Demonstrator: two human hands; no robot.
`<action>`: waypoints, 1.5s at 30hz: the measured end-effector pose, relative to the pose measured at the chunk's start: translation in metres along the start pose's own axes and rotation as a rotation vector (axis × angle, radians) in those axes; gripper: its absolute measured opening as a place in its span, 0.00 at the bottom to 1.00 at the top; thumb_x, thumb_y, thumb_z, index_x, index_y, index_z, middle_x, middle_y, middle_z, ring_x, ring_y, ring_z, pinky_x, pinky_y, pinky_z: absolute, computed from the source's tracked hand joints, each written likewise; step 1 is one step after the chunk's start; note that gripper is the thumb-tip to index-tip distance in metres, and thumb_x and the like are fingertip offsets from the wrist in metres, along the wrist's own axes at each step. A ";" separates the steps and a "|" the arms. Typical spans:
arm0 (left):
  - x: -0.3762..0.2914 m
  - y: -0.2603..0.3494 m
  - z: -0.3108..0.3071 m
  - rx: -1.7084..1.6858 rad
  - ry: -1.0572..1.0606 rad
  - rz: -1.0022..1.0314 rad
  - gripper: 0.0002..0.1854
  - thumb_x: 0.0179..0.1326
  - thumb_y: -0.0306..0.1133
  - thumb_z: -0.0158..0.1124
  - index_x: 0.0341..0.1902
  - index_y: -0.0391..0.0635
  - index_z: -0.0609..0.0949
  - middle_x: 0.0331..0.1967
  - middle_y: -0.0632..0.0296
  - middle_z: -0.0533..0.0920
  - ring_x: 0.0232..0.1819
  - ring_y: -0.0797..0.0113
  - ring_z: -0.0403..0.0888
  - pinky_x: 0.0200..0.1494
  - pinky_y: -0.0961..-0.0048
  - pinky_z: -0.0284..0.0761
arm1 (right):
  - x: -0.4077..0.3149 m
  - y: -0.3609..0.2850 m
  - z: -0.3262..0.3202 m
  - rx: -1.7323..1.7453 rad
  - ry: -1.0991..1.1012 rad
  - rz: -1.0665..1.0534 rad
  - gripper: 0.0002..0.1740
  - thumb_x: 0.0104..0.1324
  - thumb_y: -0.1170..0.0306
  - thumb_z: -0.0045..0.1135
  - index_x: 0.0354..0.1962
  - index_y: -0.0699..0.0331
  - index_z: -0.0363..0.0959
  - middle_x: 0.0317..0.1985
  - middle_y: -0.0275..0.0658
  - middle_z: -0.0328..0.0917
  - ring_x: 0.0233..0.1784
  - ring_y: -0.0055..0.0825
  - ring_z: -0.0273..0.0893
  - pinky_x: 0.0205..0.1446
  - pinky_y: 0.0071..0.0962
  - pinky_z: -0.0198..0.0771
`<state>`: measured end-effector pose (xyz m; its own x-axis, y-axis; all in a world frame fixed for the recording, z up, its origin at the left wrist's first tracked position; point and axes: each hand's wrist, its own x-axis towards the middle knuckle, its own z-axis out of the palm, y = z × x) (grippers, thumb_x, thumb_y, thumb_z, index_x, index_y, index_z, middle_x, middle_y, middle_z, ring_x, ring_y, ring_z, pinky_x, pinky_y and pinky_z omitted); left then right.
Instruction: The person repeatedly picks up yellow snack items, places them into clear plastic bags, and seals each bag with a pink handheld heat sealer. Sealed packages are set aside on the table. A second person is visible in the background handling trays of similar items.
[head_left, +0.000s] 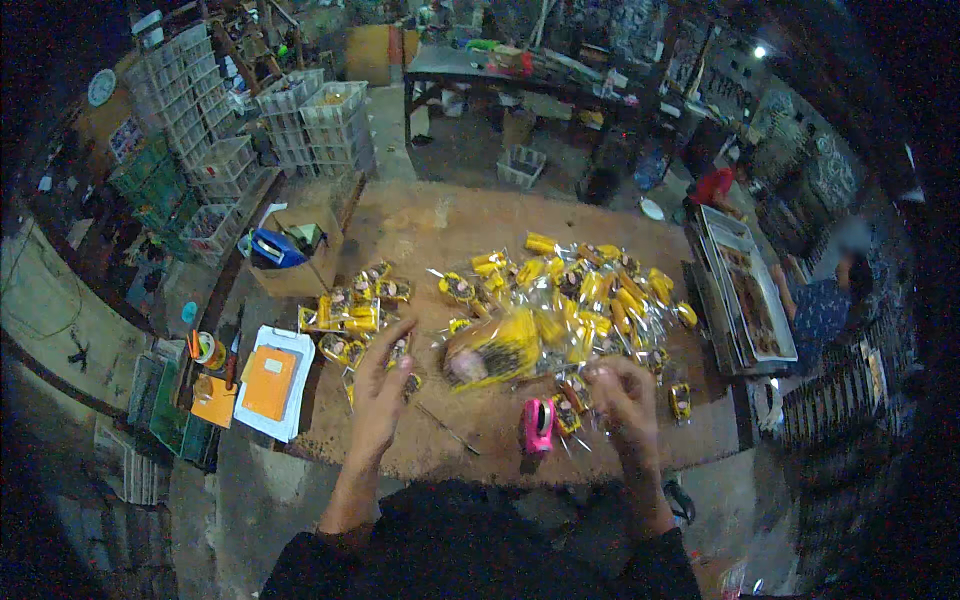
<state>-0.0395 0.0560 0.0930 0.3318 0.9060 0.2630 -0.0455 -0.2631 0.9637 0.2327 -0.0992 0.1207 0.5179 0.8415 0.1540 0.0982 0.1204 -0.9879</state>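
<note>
My left hand (382, 382) is raised above the table (442, 435) with thumb and fingers apart and nothing in it. A yellow and black clear-wrapped package (491, 356), blurred by motion, shows between the hands. My right hand (619, 382) is at its right with bent fingers near the package's clear wrap; whether it pinches the wrap is not plain. Many small yellow wrapped packets (592, 292) lie heaped behind, and a smaller group (360, 300) lies beyond my left hand. A pink tape dispenser (538, 425) stands near the front edge.
A cardboard box (296, 277) holds a blue tape dispenser (277, 247). At left lie a clipboard with papers (296, 375), an orange notebook (268, 382) and a cup of pens (210, 351). Stacked metal trays (780, 330) stand at right, with people beyond. A thin stick (448, 429) lies in front.
</note>
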 end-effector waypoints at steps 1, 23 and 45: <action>0.000 -0.005 -0.009 -0.001 0.050 -0.042 0.24 0.73 0.32 0.54 0.69 0.37 0.76 0.69 0.53 0.77 0.73 0.60 0.70 0.76 0.63 0.59 | 0.000 -0.004 0.002 0.019 0.220 -0.037 0.08 0.76 0.71 0.53 0.42 0.68 0.76 0.27 0.28 0.73 0.28 0.13 0.66 0.31 0.20 0.61; -0.058 -0.192 -0.037 -0.295 -0.049 -0.367 0.18 0.76 0.39 0.58 0.57 0.36 0.83 0.52 0.58 0.86 0.57 0.67 0.82 0.64 0.68 0.74 | -0.028 0.059 0.067 0.024 0.253 -0.029 0.11 0.79 0.67 0.55 0.47 0.67 0.79 0.33 0.33 0.80 0.34 0.18 0.75 0.39 0.23 0.75; -0.055 -0.043 0.111 -0.944 -0.477 -0.690 0.52 0.69 0.77 0.33 0.80 0.46 0.61 0.75 0.48 0.68 0.75 0.45 0.66 0.76 0.44 0.61 | -0.090 0.110 -0.030 -0.421 0.204 -0.279 0.08 0.68 0.72 0.60 0.37 0.70 0.81 0.27 0.37 0.81 0.27 0.22 0.75 0.31 0.26 0.69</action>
<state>0.0483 -0.0195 0.0323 0.8517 0.4990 -0.1597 -0.3163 0.7328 0.6025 0.2223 -0.1775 -0.0012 0.5740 0.6834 0.4511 0.5654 0.0677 -0.8220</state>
